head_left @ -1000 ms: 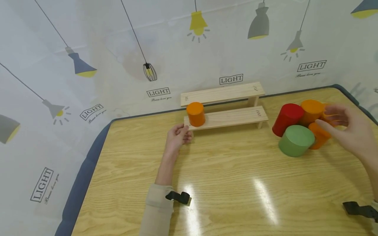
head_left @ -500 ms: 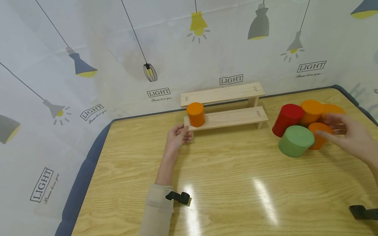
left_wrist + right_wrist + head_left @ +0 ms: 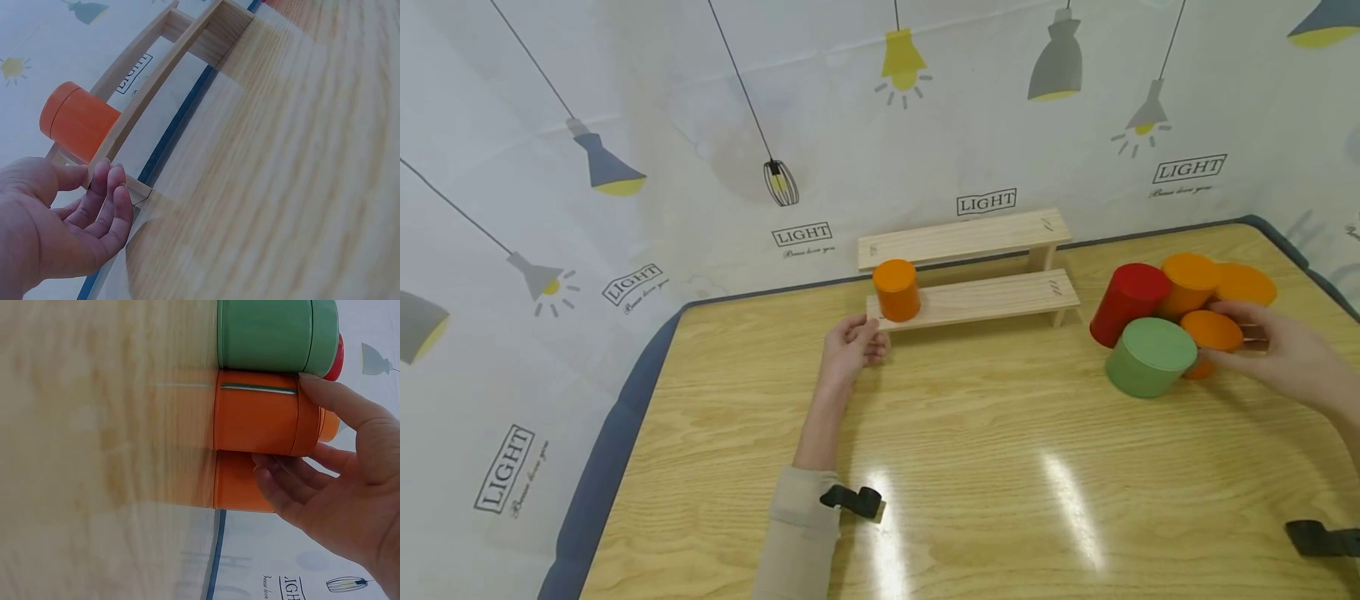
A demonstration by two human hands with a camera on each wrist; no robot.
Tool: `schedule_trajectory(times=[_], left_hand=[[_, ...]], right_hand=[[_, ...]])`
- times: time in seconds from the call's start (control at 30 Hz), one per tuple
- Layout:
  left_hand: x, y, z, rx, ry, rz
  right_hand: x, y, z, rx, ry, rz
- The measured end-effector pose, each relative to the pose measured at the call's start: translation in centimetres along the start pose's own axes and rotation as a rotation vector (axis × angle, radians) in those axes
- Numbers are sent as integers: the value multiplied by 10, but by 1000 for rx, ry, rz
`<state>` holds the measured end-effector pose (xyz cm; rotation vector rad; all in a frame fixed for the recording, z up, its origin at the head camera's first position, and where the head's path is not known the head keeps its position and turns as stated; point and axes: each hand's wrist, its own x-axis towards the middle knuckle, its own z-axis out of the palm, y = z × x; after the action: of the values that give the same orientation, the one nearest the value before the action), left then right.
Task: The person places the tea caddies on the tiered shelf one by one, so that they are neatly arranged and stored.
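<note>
In the head view, a two-tier wooden rack (image 3: 992, 302) stands at the back of the table. An orange lidded canister (image 3: 898, 292) sits upright on its lower board, at the left end. My left hand (image 3: 69, 228) pinches that board's left end between thumb and fingers. On the right, my right hand (image 3: 1285, 350) spans a small orange canister (image 3: 259, 415), thumb at its lid edge and fingers along the opposite side. That canister stands on the table between a green canister (image 3: 269, 334) and a wider orange canister (image 3: 240, 481).
A tall red canister (image 3: 1127, 300) and another orange canister (image 3: 1189, 283) crowd behind the green one. The wooden table (image 3: 970, 467) has a dark blue edge (image 3: 617, 442). A white cloth printed with lamps (image 3: 700, 125) hangs behind it.
My right hand has come down and in from over the orange canisters, its thumb and fingers closing around the small one. My left hand and the rack have not moved.
</note>
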<state>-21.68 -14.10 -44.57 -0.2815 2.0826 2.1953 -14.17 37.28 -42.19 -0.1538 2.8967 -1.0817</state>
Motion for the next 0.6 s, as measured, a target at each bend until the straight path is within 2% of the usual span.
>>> schedule_trajectory(times=[0.13, 0.2, 0.43, 0.6], left_hand=[[1, 0, 0, 4, -3, -3], [2, -1, 0, 6, -6, -6], [2, 0, 0, 12, -6, -5], [1, 1, 0, 15, -1, -5]], right_hand=[[1, 0, -1, -33, -14, 11], [-1, -1, -1, -50, 4, 25], [-6, -7, -2, -33, 100, 85], [-8, -11, -7, -17, 179, 89]])
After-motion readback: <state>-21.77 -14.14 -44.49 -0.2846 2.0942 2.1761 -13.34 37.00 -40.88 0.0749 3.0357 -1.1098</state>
